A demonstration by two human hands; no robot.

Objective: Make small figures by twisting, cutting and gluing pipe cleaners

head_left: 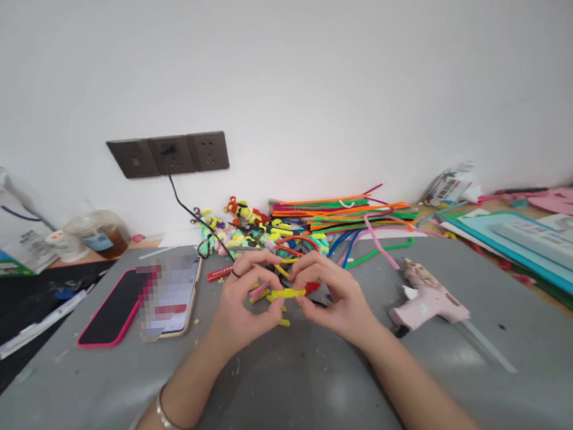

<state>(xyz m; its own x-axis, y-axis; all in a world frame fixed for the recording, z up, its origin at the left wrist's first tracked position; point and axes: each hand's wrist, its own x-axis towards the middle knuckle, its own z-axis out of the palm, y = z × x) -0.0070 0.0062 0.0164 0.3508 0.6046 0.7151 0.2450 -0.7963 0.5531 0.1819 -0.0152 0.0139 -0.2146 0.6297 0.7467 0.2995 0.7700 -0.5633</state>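
Note:
Between my two hands a short yellow pipe cleaner [288, 294] is stretched level above the grey mat. My left hand [248, 298] pinches its left end between thumb and fingers. The thumb and fingertips of my right hand [333, 294] are closed on its other end. Behind the fingers lie more yellow, pink and red pipe cleaner pieces, partly hidden by my hands. A red-handled tool [219, 273] lies just beyond my left hand. Farther back is a heap of small coloured pipe cleaner figures [248, 232].
A bundle of long pipe cleaners [336, 212] lies by the wall. The pink glue gun [427, 300] rests at right, near blue folders [545, 246]. Two phones, one pink-edged [111, 309], one gold-edged [193, 297], lie at left, before a drink cup [100, 234]. A black cord [191, 213] hangs from the socket.

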